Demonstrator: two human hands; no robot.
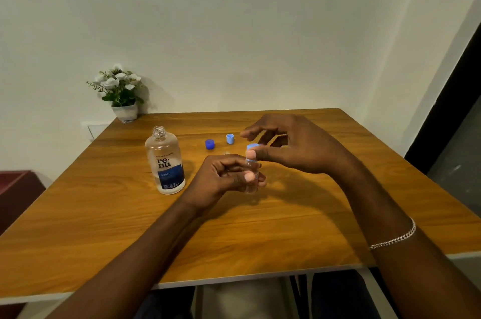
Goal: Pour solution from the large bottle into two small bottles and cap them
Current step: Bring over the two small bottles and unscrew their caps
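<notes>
1. Both forearms reach in from the near edge of the table [299, 240] and converge at its middle; a chain bracelet [395, 239] sits on the right wrist.
2. The left hand [226, 175] is held palm inward, its fingers curled around a small bottle [252, 183] of clear plastic, the thumb across the bottle's near side. The bottle stands upright in that grip, low over the table just right of the knuckles.
3. The right hand [294, 147] comes from the right and arches above the left, wrist raised. Its thumb tip presses the near side of a light blue cap [252, 147] sitting on the small bottle's neck, and the other fingers curve over behind it, pinching the cap. The index finger is lifted clear.
4. The hands meet at the bottle, one above the other.
5. Left of the left hand, near it, the large bottle [165, 162] stands upright, its neck uncapped.
6. Just beyond the left knuckles a faint clear rim [227, 153] shows, too hidden to identify.
7. Farther on, left of the right fingertips, lie a loose light blue cap [230, 138] and a dark blue cap [209, 144].
8. A potted plant [122, 92] stands at the far left corner.
</notes>
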